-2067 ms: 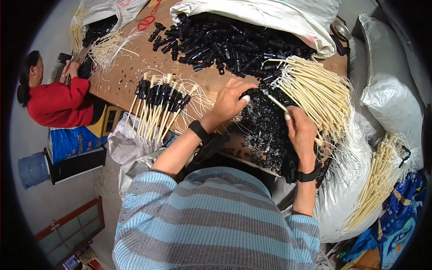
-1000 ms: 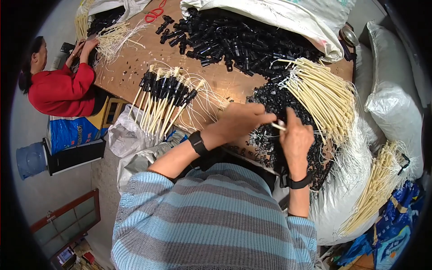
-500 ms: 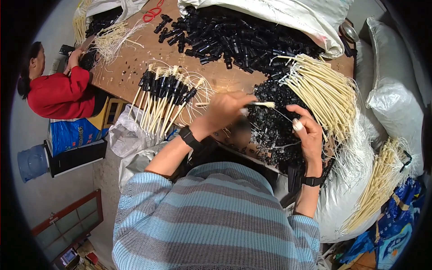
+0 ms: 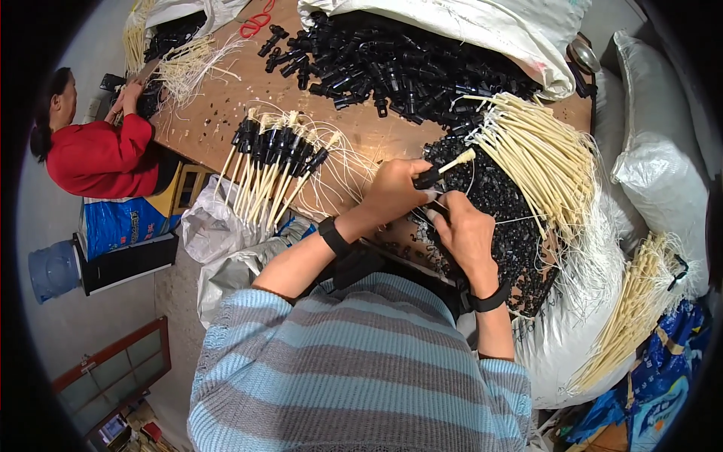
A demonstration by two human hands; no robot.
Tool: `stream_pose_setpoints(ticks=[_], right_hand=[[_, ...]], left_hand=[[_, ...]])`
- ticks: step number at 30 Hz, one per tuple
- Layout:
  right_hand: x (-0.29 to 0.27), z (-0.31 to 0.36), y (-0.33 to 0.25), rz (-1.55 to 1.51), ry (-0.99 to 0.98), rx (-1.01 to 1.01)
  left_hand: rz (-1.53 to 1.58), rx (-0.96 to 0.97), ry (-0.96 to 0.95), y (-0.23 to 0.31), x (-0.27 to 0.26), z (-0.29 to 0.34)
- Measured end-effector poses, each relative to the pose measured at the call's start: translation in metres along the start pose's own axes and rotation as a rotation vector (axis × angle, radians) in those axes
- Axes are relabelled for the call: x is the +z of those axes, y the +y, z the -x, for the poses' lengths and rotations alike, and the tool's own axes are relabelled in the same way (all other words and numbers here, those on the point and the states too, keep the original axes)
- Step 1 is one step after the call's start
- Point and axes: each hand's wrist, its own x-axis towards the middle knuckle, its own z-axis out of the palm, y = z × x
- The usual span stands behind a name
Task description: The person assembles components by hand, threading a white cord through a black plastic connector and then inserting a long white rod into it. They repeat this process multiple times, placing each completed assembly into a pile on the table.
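Observation:
My left hand (image 4: 393,188) is closed round a black plastic fitting (image 4: 427,178), out of which a cream stick with a frayed tip (image 4: 461,159) points up and right. Its lower end is hidden by my fingers. Close against it, my right hand (image 4: 470,232) is closed in a pinch below the fitting, with white string (image 4: 520,220) trailing out to the right. White tape wraps a fingertip at the pinch. Beneath my hands spreads a pile of small black clips (image 4: 512,200).
Cream sticks with white strings (image 4: 538,154) lie right of the clips. Sticks fitted with black fittings (image 4: 280,154) lie at the left table edge. Beyond is a heap of black fittings (image 4: 376,64) by a white sack (image 4: 482,22). Red scissors (image 4: 256,19) and a co-worker in red (image 4: 102,154) are far left.
My right hand has come in from the right to meet my left hand. My left hand has moved slightly right and tilted the stick upward; the black fitting now shows, and the stretched string hangs in a loop.

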Motion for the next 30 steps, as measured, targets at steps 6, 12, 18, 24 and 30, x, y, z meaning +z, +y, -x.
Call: stream_pose_setpoints(ticks=[6, 12, 18, 24, 30], right_hand=[[0.001, 0.006, -0.001, -0.098, 0.078, 0.122], [-0.002, 0.004, 0.0, -0.124, 0.184, 0.167], [0.004, 0.007, 0.004, -0.171, 0.142, 0.135], [-0.005, 0.012, 0.0, -0.302, 0.052, 0.171], [-0.007, 0.019, 0.007, -0.244, 0.001, 0.146]], left_hand=[[-0.192, 0.178, 0.003, -0.004, -0.006, 0.007], [-0.525, 0.434, 0.072, -0.013, -0.008, 0.01], [-0.466, 0.51, 0.102, -0.009, 0.001, 0.012], [-0.418, 0.385, -0.069, 0.0, 0.005, 0.014], [-0.223, 0.455, -0.035, 0.007, 0.006, 0.007]])
